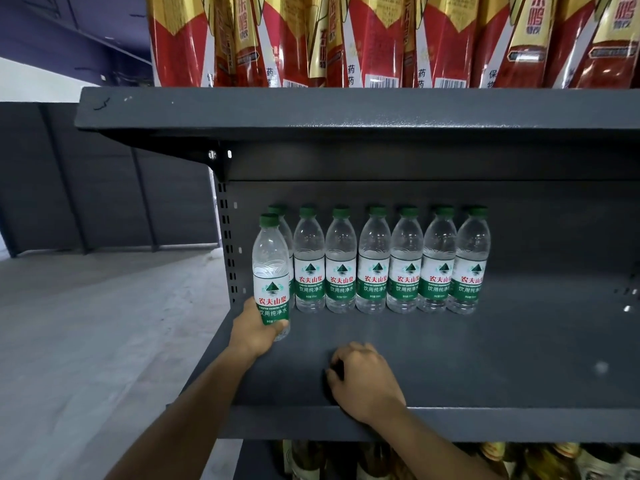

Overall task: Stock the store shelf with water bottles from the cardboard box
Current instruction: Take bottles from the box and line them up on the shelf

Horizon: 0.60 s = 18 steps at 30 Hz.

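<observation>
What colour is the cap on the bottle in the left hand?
Green, on the held bottle, seen in the head view.

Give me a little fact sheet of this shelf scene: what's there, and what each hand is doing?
Shelf: dark grey metal store shelf
Back row: seven clear plastic water bottles with green caps, upright along the rear panel
Left hand: grips the base of an eighth green-capped water bottle, upright at the row's left end, in front
Right hand: fingers curled, holds nothing, rests on the shelf
Shelf above: red and gold packets
Cardboard box: not visible
</observation>
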Each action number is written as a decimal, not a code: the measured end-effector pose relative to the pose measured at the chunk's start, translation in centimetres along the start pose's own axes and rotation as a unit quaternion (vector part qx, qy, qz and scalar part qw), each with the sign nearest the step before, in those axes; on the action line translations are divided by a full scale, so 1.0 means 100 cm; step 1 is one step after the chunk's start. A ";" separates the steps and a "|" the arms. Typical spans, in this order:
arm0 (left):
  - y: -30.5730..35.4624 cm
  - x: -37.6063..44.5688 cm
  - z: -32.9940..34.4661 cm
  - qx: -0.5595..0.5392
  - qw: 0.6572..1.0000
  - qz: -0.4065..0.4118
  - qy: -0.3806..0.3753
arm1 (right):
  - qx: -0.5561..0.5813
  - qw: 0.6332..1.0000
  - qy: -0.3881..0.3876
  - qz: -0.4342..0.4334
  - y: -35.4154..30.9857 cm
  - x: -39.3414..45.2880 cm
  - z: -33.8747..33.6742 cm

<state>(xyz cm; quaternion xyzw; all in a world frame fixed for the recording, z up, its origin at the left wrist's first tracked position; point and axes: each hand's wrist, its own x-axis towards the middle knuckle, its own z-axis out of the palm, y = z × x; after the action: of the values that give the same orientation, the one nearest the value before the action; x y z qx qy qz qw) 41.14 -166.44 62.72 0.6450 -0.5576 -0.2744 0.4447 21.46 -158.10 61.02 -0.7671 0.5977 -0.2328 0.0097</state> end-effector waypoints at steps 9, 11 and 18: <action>-0.005 0.021 0.013 -0.018 1.000 0.011 -0.003 | -0.006 1.000 -0.004 0.002 -0.001 0.001 -0.001; -0.006 0.023 0.015 -0.025 1.000 0.005 0.002 | -0.003 1.000 0.000 0.000 0.000 0.001 0.000; -0.008 0.023 0.016 -0.053 0.999 0.005 -0.005 | 0.001 1.000 0.001 -0.002 0.001 0.002 0.001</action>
<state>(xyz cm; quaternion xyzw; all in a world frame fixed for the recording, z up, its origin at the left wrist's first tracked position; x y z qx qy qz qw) 40.69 -169.13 61.59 0.6162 -0.5483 -0.3044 0.4765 21.47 -158.32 60.98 -0.7678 0.5962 -0.2346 0.0098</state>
